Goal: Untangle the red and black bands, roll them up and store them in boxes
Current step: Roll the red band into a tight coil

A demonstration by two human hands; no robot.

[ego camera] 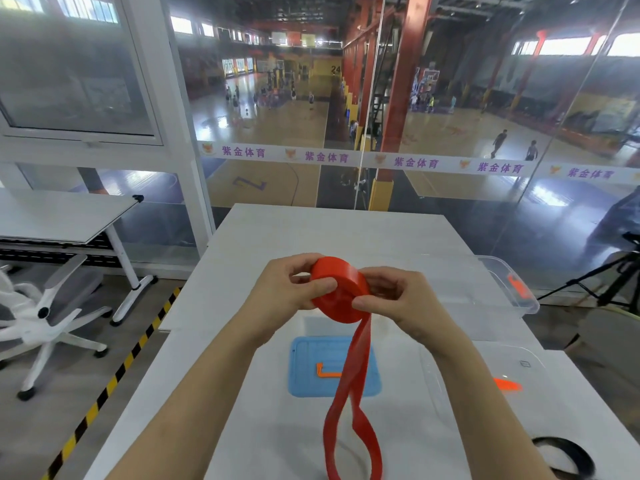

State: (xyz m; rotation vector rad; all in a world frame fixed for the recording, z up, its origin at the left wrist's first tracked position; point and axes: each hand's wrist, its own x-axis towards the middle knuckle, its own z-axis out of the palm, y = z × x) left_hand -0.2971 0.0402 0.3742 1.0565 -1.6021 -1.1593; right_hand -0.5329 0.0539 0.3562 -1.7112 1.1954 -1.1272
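— Loose tail of the red band (pixel 349 410) hangs to the bench (pixel 277 427); the roll sits between left hand (pixel 294 289) and right hand (pixel 391 299), both pinched shut on it.
— Risk?
— A slack pinch could let the coil spring open. Black band (pixel 568 455) waits near right. Window strip reads "紫金体育".
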